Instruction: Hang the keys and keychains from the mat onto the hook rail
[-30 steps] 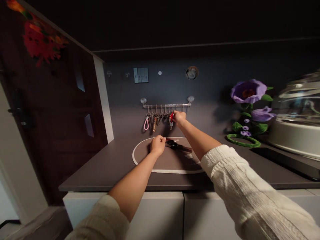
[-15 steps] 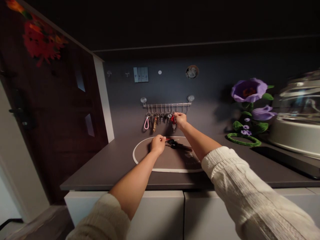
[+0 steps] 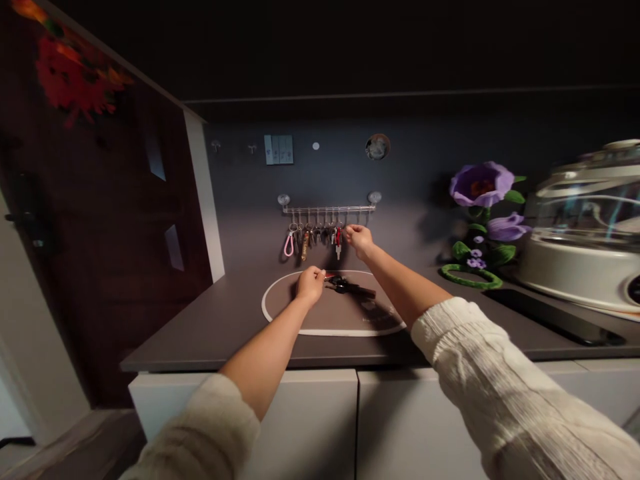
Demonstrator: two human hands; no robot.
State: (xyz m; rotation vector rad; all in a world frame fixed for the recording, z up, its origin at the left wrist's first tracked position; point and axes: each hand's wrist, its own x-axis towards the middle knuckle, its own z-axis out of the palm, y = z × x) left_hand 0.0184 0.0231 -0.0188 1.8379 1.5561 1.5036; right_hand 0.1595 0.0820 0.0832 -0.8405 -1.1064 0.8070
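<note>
A metal hook rail [image 3: 327, 209] is fixed to the grey wall and carries several key bunches. Among them hang a pink loop fob [image 3: 289, 245] and a red-tagged key [image 3: 339, 239]. My right hand [image 3: 359, 239] is raised just right of the red-tagged key, fingers pinched together, apparently off the key. My left hand [image 3: 310, 284] rests closed on the oval mat [image 3: 280, 319] on the counter, its fingertips touching a dark key bunch [image 3: 347, 287] lying there. Both arms wear cream knitted sleeves.
The dark counter [image 3: 200, 333] tops white cabinets [image 3: 320, 427]. A purple crocheted flower [image 3: 481, 187] and a domed appliance [image 3: 585, 233] stand at the right. A dark wooden door [image 3: 100, 233] with red ornament is at the left. Wall switches [image 3: 279, 149] sit above the rail.
My right hand has drawn slightly back from the red-tagged key, which now hangs on the rail. The view has shifted a little; my left hand stays by the dark key bunch.
</note>
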